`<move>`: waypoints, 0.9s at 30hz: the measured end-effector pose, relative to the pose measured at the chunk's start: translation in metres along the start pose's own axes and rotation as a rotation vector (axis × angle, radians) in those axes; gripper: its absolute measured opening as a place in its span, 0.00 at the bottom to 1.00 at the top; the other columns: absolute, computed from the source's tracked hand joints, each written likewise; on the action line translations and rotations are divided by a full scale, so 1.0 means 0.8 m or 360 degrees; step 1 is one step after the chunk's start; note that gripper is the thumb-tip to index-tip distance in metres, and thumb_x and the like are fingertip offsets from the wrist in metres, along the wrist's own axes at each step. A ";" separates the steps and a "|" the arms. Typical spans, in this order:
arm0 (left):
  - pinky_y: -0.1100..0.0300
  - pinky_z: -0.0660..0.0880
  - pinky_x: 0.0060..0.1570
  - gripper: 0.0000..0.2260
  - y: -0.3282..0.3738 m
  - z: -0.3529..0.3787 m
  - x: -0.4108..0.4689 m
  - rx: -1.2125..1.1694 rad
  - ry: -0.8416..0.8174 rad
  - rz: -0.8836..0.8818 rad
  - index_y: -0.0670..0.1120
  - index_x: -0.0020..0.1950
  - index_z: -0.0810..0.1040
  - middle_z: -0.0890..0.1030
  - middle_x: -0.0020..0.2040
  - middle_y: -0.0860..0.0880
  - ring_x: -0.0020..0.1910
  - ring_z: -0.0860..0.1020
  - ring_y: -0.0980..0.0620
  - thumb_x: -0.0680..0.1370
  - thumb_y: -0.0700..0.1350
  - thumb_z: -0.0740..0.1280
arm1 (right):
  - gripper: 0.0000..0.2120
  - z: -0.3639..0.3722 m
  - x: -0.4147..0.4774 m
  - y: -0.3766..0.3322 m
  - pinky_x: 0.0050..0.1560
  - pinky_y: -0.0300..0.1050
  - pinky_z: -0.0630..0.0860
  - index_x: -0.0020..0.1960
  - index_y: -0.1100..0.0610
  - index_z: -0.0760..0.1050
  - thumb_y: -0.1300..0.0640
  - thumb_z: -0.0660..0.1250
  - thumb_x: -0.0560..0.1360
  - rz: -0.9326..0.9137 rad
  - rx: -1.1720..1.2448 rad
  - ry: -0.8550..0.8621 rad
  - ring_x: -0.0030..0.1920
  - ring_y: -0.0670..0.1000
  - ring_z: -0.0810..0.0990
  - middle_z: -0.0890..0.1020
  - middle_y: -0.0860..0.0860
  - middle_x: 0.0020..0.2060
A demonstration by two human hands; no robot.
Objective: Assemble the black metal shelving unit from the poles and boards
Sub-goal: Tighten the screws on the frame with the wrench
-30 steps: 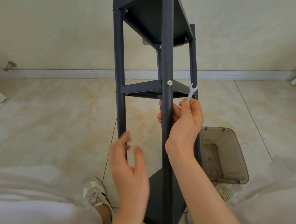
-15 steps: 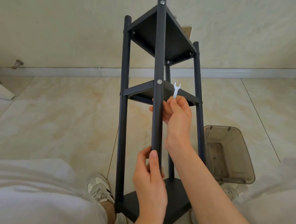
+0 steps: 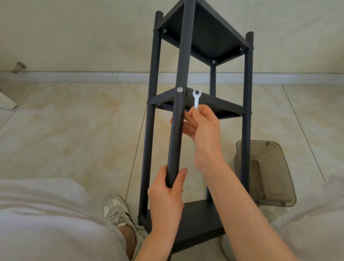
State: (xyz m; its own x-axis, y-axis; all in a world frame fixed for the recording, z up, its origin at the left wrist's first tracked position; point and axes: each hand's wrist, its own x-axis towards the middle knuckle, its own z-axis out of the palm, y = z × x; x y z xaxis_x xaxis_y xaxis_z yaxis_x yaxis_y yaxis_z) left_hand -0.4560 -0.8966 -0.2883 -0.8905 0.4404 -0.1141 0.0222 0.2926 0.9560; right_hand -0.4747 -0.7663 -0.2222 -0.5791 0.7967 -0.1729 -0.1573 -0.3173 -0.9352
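The black metal shelving unit point(image 3: 246, 133) stands upright on the tiled floor point(image 3: 69, 136) between my feet, three boards bolted between four poles. It looks stiff and fairly light, a tall, narrow frame apt to tip, with painted tubes smooth enough to slip in a loose grip. The best hold, I judge, is low on a pole, wrapped right round. My left hand point(image 3: 167, 196) does that, thumb and fingers point(image 3: 161, 175) curled about the front pole point(image 3: 177, 130) below the middle board point(image 3: 226, 108). My right hand point(image 3: 204, 127), reaching behind that pole, pinches a small white wrench point(image 3: 196, 99) between thumb and forefinger, its open end up, near but not on the bolt point(image 3: 179, 89) at the joint. A smoky plastic bin point(image 3: 273, 173) sits on the floor to the right.
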 end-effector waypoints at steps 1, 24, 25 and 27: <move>0.59 0.73 0.24 0.18 -0.003 -0.003 0.001 -0.0001 0.0009 -0.0005 0.52 0.48 0.77 0.75 0.30 0.51 0.23 0.73 0.51 0.70 0.65 0.65 | 0.13 0.001 0.001 0.002 0.57 0.57 0.80 0.40 0.55 0.70 0.61 0.57 0.83 0.0036 -0.0036 -0.0039 0.52 0.63 0.83 0.82 0.64 0.52; 0.62 0.71 0.21 0.07 -0.029 -0.021 0.014 -0.0135 0.0079 -0.0168 0.47 0.48 0.77 0.75 0.30 0.45 0.21 0.70 0.52 0.78 0.50 0.69 | 0.09 0.003 0.040 0.034 0.47 0.47 0.78 0.49 0.58 0.83 0.59 0.64 0.79 0.0233 -0.1118 -0.0228 0.38 0.49 0.75 0.76 0.49 0.33; 0.62 0.71 0.21 0.07 -0.029 -0.021 0.014 -0.0145 0.0067 -0.0169 0.47 0.49 0.77 0.75 0.30 0.47 0.21 0.70 0.52 0.78 0.50 0.69 | 0.09 0.003 0.043 0.032 0.50 0.50 0.79 0.49 0.58 0.84 0.59 0.65 0.79 0.0235 -0.1128 -0.0231 0.39 0.50 0.75 0.75 0.48 0.32; 0.63 0.71 0.22 0.08 -0.030 -0.022 0.014 -0.0158 0.0047 -0.0171 0.45 0.50 0.77 0.74 0.29 0.49 0.21 0.70 0.53 0.78 0.49 0.70 | 0.08 0.004 0.049 0.029 0.54 0.54 0.80 0.48 0.57 0.84 0.59 0.65 0.78 0.0228 -0.1131 -0.0234 0.39 0.51 0.74 0.74 0.48 0.30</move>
State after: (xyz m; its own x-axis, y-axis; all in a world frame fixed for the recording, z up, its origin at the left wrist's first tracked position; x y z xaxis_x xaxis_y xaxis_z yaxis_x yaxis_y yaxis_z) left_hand -0.4745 -0.9133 -0.3075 -0.8984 0.3853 -0.2106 -0.1177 0.2508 0.9609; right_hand -0.5037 -0.7442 -0.2493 -0.6643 0.6794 -0.3117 0.4549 0.0366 -0.8898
